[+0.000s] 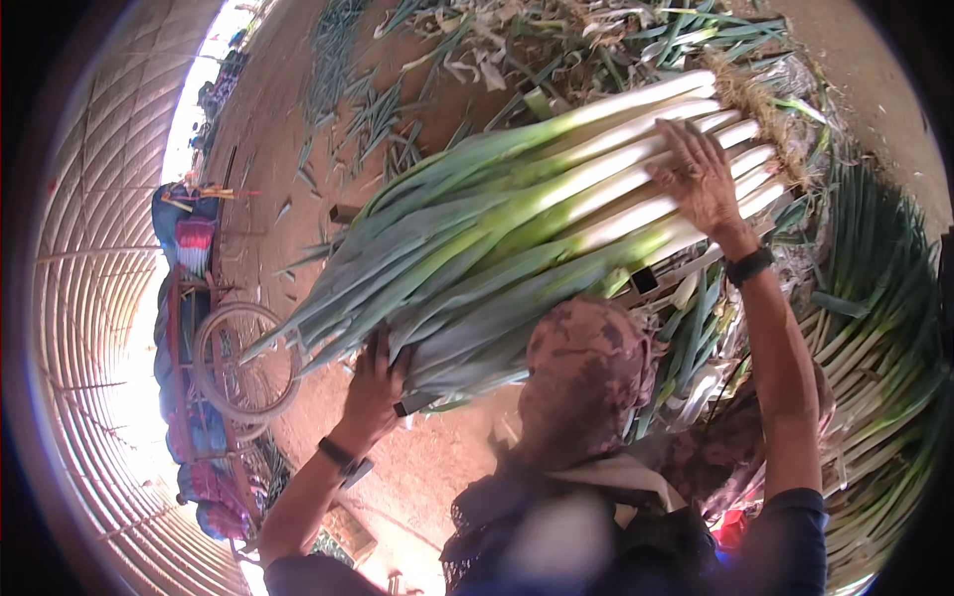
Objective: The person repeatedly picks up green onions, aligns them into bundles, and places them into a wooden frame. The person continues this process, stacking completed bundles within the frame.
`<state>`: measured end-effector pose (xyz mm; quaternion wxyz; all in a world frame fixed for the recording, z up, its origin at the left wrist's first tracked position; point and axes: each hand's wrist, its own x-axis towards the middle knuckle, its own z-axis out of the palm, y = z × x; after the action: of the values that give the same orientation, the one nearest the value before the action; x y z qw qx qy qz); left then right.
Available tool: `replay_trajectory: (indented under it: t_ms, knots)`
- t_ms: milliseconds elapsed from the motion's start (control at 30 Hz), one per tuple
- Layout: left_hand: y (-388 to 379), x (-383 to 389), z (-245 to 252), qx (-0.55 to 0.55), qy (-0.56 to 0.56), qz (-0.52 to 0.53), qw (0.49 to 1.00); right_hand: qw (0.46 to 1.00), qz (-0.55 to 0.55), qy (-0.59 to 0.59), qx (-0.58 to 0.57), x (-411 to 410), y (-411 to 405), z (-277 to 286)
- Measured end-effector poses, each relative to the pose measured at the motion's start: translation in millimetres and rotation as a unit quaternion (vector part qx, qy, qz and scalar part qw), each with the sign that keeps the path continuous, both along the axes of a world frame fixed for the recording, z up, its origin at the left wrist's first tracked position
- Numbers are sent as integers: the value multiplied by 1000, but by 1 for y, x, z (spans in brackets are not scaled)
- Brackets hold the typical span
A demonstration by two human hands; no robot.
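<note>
A bundle of large green onions [522, 186] lies side by side before me, white stalks and hairy roots [753, 119] at upper right, green leaves towards lower left. My right hand [697, 175] rests on the white stalks with its fingers spread. At the lower edge of the leaves is my left hand [376, 387], fingers against them; whether it grips any leaf is unclear. Dark square bar ends [645, 280] stick out around the bundle, with another bar end [415, 404] beside my left hand. A frame under the onions is mostly hidden.
My knee in camouflage cloth [589, 365] rises close below the bundle. A large pile of onions [872, 357] lies at right. Trimmed leaves and peelings [492, 45] litter the dirt floor beyond. A loaded cart with a wheel [246, 361] stands at left, near the arched shelter wall [89, 298].
</note>
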<state>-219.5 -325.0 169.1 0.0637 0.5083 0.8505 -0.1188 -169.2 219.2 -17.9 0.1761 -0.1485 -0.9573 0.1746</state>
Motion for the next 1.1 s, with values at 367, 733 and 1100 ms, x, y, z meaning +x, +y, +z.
replay_trajectory:
  t_ms: [367, 733, 1100]
  knots:
    - [256, -141, 103, 107, -146, 70, 981, 999, -16, 18, -38, 0, -4, 2]
    - [306, -388, -150, -8, -530, 353, 771, 991, -16, -5, -136, -3, -11, -4]
    - [238, -469, -188, 144, -678, 329, 641, 984, -31, 143, -99, 2, -12, -7]
